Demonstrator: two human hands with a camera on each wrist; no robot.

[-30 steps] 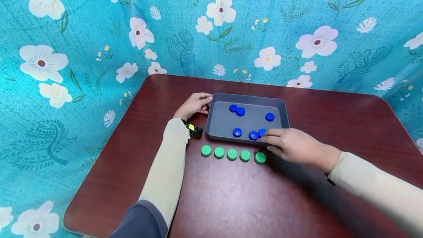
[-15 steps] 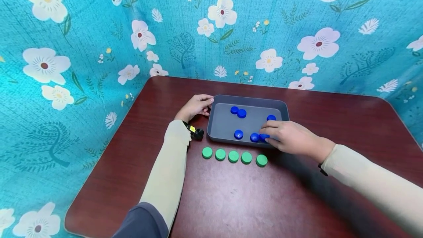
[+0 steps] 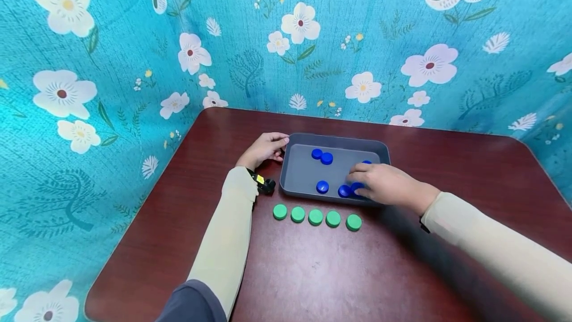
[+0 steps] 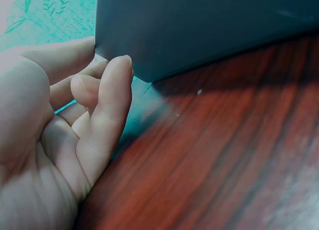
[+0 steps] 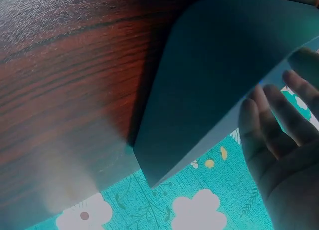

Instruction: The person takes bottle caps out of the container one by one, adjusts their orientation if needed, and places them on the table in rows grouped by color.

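In the head view, a dark grey tray (image 3: pixel 304 138) lies on the table with several blue bottle caps (image 3: pixel 322 186) in it. My left hand (image 3: pixel 263 149) holds the tray's left rim near the far corner. The left wrist view shows the thumb at the rim and curled fingers outside the wall. My right hand (image 3: pixel 389 183) reaches into the tray's near right part, its fingers and thumb around a blue cap (image 3: pixel 357 188) that they partly hide. Another blue cap (image 3: pixel 344 191) lies next to it. In the right wrist view the cap is mostly hidden behind the tray wall.
A row of several green bottle caps (image 3: pixel 315 217) lies on the table just in front of the tray. The reddish-brown table (image 3: pixel 290 272) ends at a blue floral cloth (image 3: pixel 313 73) behind. A black wrist camera (image 3: pixel 268 186) sits by the tray's left side.
My right hand has moved from the tray's near rim further inward and left, onto the blue cap. My left hand stays at the tray. The view has tilted slightly.
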